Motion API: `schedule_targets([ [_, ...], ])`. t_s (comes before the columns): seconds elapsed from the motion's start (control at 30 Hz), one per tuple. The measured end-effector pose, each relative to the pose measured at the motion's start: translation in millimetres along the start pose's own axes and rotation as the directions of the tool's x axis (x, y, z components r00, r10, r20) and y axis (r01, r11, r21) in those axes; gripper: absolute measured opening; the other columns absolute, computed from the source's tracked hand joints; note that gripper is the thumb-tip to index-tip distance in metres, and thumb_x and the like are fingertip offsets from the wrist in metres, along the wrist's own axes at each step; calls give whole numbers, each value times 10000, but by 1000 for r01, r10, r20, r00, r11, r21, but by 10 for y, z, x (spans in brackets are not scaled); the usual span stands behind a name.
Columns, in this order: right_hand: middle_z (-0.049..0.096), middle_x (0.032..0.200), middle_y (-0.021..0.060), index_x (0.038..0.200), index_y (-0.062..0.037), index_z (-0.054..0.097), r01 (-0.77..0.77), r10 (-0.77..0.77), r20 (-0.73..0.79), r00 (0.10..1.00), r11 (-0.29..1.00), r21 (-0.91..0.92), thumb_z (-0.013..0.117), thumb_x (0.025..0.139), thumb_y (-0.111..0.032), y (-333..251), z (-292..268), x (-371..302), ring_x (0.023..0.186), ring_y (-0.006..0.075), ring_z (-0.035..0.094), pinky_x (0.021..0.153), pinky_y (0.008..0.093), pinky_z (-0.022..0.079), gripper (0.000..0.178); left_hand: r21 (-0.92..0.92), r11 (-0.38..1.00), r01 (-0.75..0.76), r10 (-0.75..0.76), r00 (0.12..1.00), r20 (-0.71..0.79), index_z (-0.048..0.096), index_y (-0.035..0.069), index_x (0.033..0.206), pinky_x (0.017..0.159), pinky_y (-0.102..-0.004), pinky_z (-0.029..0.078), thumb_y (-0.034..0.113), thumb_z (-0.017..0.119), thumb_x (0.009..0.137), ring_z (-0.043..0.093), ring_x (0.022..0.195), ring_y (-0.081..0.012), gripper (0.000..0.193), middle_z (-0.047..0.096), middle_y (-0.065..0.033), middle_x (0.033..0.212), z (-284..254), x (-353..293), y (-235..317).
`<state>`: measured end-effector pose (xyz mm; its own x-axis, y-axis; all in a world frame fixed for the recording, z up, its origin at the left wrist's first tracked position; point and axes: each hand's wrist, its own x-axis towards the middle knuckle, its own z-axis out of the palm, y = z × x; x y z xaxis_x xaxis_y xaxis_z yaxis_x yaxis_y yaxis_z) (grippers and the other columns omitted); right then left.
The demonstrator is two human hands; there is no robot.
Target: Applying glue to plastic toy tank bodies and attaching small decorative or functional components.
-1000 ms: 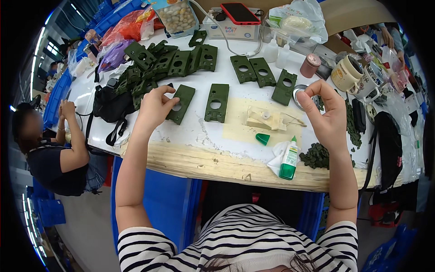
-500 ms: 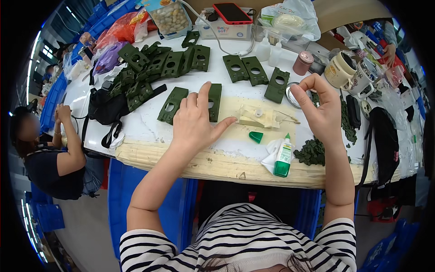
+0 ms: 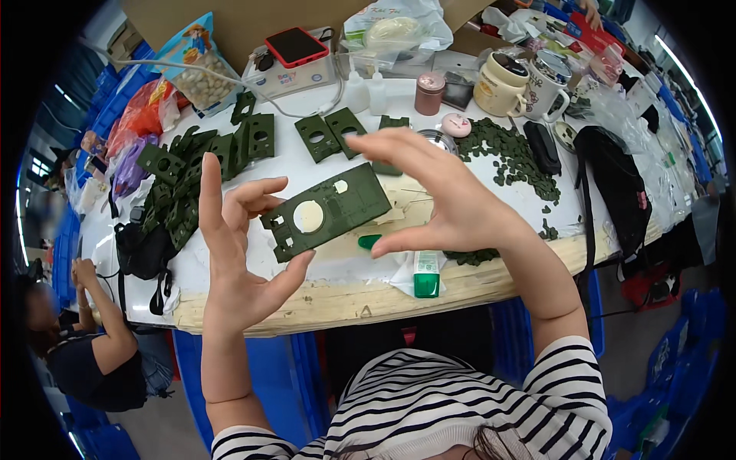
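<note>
A dark green plastic panel (image 3: 337,211) is held up above the table, tilted, with one large round hole and smaller square cutouts. My left hand (image 3: 245,261) has its thumb at the panel's lower left edge and curled fingers at its upper left corner; the index finger points up. My right hand (image 3: 452,199) is spread around the panel's right end, thumb and fingers apart, seemingly without touching it. Below it lie a green cap (image 3: 369,241) and a bottle with a green base (image 3: 426,276) on a white tissue. The bottle's upper part is hidden by my right hand.
More green panels (image 3: 316,138) lie behind, with a pile of them (image 3: 180,169) at the left. Small green pieces (image 3: 498,153) are scattered at right near mugs (image 3: 502,84), a pink tin (image 3: 429,93) and a black bag (image 3: 613,199). Another person (image 3: 100,345) sits at far left.
A green panel is now up in my left hand, which was over the panels on the table. My right hand has come left, toward the panel's right end. The view has shifted.
</note>
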<state>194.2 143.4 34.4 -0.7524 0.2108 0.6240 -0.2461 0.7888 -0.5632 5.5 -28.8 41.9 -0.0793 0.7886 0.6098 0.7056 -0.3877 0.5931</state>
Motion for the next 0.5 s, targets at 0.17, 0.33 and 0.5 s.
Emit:
schedule_targets([
  [0.17, 642, 950, 112, 1081, 1, 613, -37, 44, -80, 996, 996, 84, 818, 667, -264, -22, -63, -5, 876, 225, 615, 801, 317, 474, 532, -303, 950, -76, 60, 996, -62, -25, 87, 1474, 965, -386, 406, 34, 761, 632, 528, 1070, -249, 1153, 505, -186, 1197, 87, 224, -78],
  [0.33, 642, 974, 86, 1093, 3, 618, -67, 79, -163, 983, 995, 80, 824, 666, -225, -37, -59, -7, 872, 152, 602, 801, 283, 470, 526, -787, 555, 270, -257, 955, 146, 221, 66, 1407, 1013, -407, 396, 171, 844, 664, 483, 1193, -262, 975, 468, -193, 1301, 451, 342, -201],
  [0.5, 645, 884, 78, 1005, 4, 635, -257, 288, -167, 943, 948, 186, 766, 734, -184, 169, -443, 31, 790, 153, 606, 742, 274, 476, 355, -872, 387, 299, -313, 933, 181, 304, 63, 1353, 1005, -417, 417, 181, 795, 728, 476, 1210, -260, 803, 473, -155, 1314, 507, 300, -328],
])
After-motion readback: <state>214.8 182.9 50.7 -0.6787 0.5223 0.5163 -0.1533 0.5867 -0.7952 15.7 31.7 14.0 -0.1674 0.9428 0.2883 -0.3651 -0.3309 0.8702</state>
